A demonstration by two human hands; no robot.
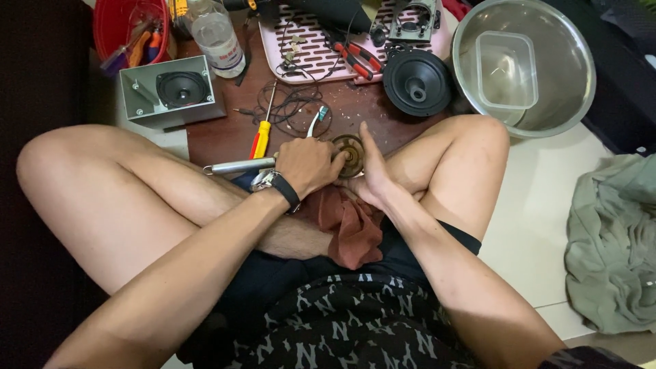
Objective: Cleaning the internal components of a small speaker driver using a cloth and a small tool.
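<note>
Round metal part (351,154), apparently gripped, both hands

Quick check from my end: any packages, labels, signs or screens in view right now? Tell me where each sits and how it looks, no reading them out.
Plastic bottle: top left on the wooden board, clear, with a pale label band around its lower body.
Clear plastic container: inside the steel bowl at top right, rectangular, no label visible.
Grey speaker box: left of the board, boxy, black cone in front, no label visible.
No signs or screens in view.
</note>
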